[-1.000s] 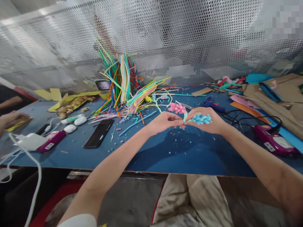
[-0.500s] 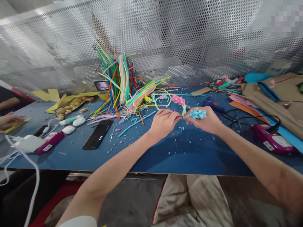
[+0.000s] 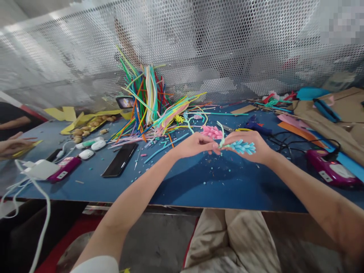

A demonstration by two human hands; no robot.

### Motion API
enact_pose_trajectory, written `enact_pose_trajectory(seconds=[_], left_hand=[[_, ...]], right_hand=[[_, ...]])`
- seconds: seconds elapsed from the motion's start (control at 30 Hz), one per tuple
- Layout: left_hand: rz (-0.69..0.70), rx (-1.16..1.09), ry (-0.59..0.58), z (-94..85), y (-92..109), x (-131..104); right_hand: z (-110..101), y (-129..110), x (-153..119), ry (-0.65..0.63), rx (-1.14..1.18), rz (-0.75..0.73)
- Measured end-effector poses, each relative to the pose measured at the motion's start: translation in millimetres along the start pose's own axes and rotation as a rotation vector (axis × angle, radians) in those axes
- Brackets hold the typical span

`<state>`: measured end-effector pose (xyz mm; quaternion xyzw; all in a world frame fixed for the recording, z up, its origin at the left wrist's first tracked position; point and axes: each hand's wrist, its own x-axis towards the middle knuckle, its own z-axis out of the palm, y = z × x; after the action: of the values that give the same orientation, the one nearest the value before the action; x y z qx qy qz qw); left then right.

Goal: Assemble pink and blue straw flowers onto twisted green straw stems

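My left hand [image 3: 196, 146] is closed, thumb and fingertips pinching the light-green pipe-cleaner stem [image 3: 222, 137] where it bends. Just above those fingers a pink pipe-cleaner flower [image 3: 212, 132] points left. A light-blue pipe-cleaner flower [image 3: 243, 146] lies across my right hand [image 3: 256, 141], which is closed with its fingertips meeting the left ones at the stem. Most of the right fingers are hidden behind the blue flower. Both hands hover over the blue tabletop [image 3: 224, 193]. Close behind them lies a small yellow pipe-cleaner piece [image 3: 179, 119].
Many colored pipe cleaners [image 3: 150, 98] stand and lie along the perforated metal screen [image 3: 227, 49]. A black phone [image 3: 120, 160], earbud case and power strip [image 3: 65, 168] are at left; a glue gun [image 3: 257, 126] and another power strip [image 3: 331, 168] at right. A co-worker's hand [image 3: 18, 144] appears far left.
The pink flower has tipped down and left, and a green stem end now sticks up. The blue flower has shifted slightly right and lower. My left hand has turned, showing its thumb.
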<state>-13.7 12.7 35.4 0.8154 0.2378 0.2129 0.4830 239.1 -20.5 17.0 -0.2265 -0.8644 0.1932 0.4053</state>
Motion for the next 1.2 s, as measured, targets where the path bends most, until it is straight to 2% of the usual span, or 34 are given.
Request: enact_pose_trajectory(seconds=[0.13,0.3,0.47,0.6,0.7,0.8,0.87,1.03,1.1,1.2], left_hand=[[-0.055,-0.156,-0.038,0.1,3,-2],[-0.098,-0.18,-0.13,-2.0,2,-3],[-0.142,-0.185,-0.17,-1.8,0,-1],[-0.167,-0.228,-0.18,0.8,1,-1],[-0.158,-0.18,-0.168,2.2,2,-1],[-0.088,0.033,-0.103,3.5,3,-1],[-0.003,0.241,-0.007,5.2,4,-1],[0.372,0.873,0.292,11.9,-1,-2],[0.498,1.115,0.349,13.4,-4,-2],[0.593,1.338,0.387,13.4,-5,-3]], right_hand=[[-5,-1,-1,-0.059,0.047,-0.038],[-5,-3,2,-0.114,0.107,-0.071],[-6,-5,4,-0.156,0.1,-0.095],[-2,-4,4,-0.124,0.103,-0.092],[3,-4,5,-0.06,0.08,-0.077],[6,-6,6,0.003,0.015,-0.057],[6,-7,6,0.056,-0.036,-0.007],[11,-8,8,0.202,-0.061,0.135],[14,-9,9,0.236,-0.072,0.161],[16,-10,10,0.237,-0.071,0.229]])
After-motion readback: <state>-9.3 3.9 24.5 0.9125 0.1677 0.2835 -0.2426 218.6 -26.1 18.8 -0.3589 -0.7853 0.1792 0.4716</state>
